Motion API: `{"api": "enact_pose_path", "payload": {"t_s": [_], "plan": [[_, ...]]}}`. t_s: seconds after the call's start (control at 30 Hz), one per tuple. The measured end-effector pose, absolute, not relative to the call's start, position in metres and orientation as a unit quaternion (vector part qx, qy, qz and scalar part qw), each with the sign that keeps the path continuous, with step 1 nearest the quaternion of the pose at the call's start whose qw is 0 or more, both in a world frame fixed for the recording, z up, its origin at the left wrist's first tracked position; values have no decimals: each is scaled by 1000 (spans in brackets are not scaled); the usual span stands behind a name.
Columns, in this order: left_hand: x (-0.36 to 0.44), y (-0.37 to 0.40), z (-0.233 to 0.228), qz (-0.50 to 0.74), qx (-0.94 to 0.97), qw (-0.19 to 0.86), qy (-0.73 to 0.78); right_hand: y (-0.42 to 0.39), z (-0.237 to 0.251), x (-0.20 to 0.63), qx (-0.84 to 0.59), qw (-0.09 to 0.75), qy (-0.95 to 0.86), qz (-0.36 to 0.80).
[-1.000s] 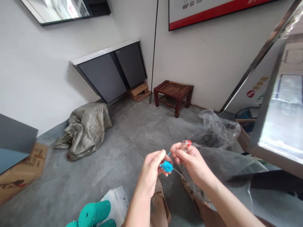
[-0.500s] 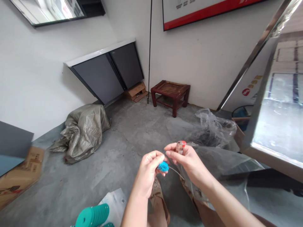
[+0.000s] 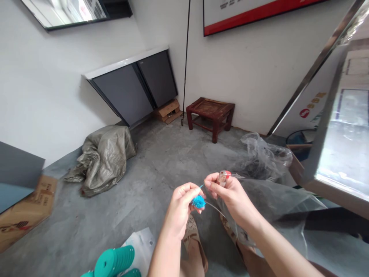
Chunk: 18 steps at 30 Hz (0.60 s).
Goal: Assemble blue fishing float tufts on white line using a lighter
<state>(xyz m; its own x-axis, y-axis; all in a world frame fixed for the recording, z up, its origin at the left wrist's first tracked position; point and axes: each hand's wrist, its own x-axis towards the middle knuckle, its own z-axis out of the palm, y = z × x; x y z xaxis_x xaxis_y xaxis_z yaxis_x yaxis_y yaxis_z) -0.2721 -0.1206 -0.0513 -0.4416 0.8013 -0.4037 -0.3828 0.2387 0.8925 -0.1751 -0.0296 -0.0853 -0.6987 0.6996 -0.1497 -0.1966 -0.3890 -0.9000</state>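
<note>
My left hand (image 3: pixel 181 207) pinches a small fluffy blue tuft (image 3: pixel 198 201) between thumb and fingers. My right hand (image 3: pixel 230 197) is right beside it, its fingertips on a thin blue strand coming off the tuft, while its palm also holds a small clear lighter with a red top (image 3: pixel 223 177). A thin wire runs down from the tuft toward my lap. Both hands hover above my sandalled feet (image 3: pixel 192 239).
A clear plastic bag (image 3: pixel 276 200) lies over my right knee, another crumpled one (image 3: pixel 263 156) behind it. Teal discs (image 3: pixel 115 261) on a white sheet sit at lower left. A grey sack (image 3: pixel 103 159), wooden stool (image 3: pixel 211 115), dark cabinets (image 3: pixel 135 88) and cardboard (image 3: pixel 27 209) ring the concrete floor.
My hands have stayed together on the tuft; the right fingertips have shifted slightly along the strand. The view has wobbled a little.
</note>
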Motion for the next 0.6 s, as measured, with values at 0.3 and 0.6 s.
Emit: {"api": "enact_pose_path", "payload": {"t_s": [0.3, 0.6], "plan": [[-269, -116, -64, 573, 188, 449, 659, -34, -88, -177, -263, 228, -304, 887], [-258, -114, -54, 601, 175, 423, 655, -44, -94, -181, -250, 164, -187, 936]]}}
